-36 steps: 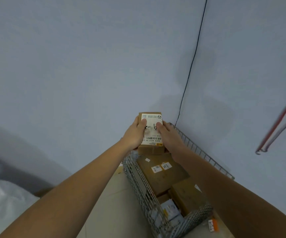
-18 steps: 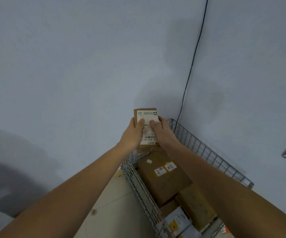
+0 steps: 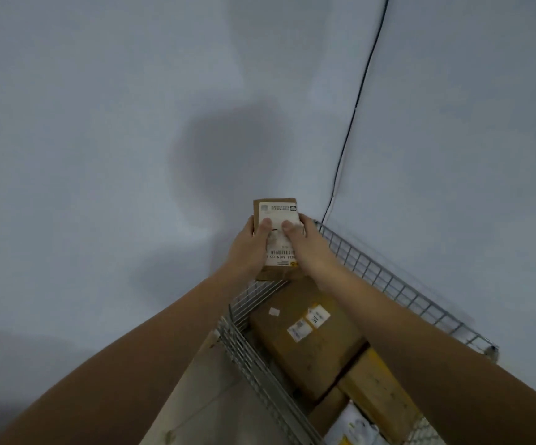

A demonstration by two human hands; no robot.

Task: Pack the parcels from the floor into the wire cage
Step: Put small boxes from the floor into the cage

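You hold a small parcel [image 3: 276,239] above the far end of the wire cage [image 3: 398,284].

Your left hand [image 3: 250,248] and right hand [image 3: 305,244] grip its two sides, thumbs pressed on the white label [image 3: 279,226]. Below it, inside the cage, lies a big brown box [image 3: 308,342], with a yellow-brown box [image 3: 379,396] just beside.

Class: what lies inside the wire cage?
Inside the wire cage: a large brown box, a yellowish box and a white parcel. Anything beneath them is covered.
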